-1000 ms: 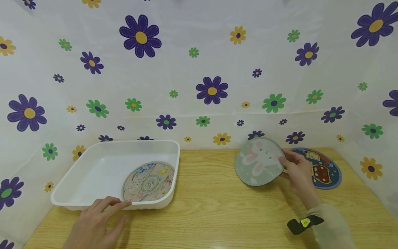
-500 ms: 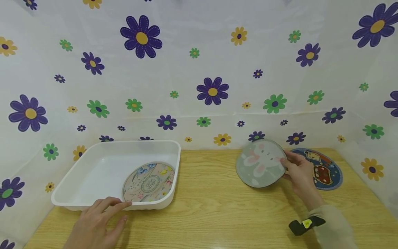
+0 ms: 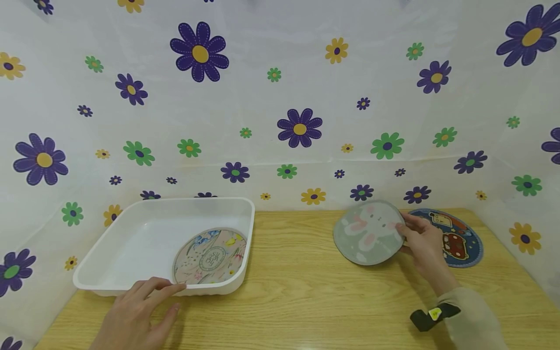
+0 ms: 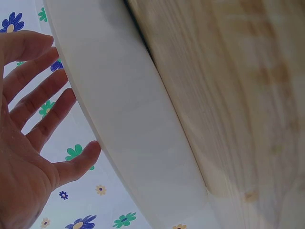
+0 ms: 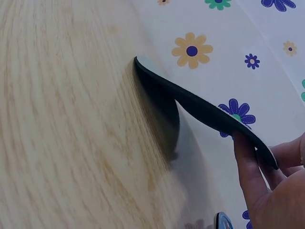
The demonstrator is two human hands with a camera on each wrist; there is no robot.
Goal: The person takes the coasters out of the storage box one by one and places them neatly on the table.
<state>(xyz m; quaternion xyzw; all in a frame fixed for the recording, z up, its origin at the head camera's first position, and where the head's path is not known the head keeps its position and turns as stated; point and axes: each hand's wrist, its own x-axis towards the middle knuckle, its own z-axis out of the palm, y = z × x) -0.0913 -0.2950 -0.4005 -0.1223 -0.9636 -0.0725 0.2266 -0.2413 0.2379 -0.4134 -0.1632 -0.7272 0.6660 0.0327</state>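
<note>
The right hand pinches the right-hand edge of a thin, round, grey-green mat printed with a pale rabbit, thumb on the printed face and fingers beneath. The mat is held tilted above a light wood-grain counter, to the left of a round navy-blue mat with cartoon figures, which lies on the counter partly hidden by the hand. The right wrist view shows the held mat almost edge-on, its dark underside bent in a gentle wave above its shadow; whether its far edge touches the counter cannot be told.

Compared with a second ago, the held mat has come slightly lower and leans flatter: its top edge then overlapped a purple flower on the white flowered backdrop, and that flower now shows whole above it.

The left hand is unchanged, its fingers loosely spread and fingertips touching the near rim of a white, rectangular, rounded-corner tray. Inside the tray, a round pinkish-beige floral mat remains at the right side. A black strap with a yellow label sits at the right wrist, beside a beige sleeve.
</note>
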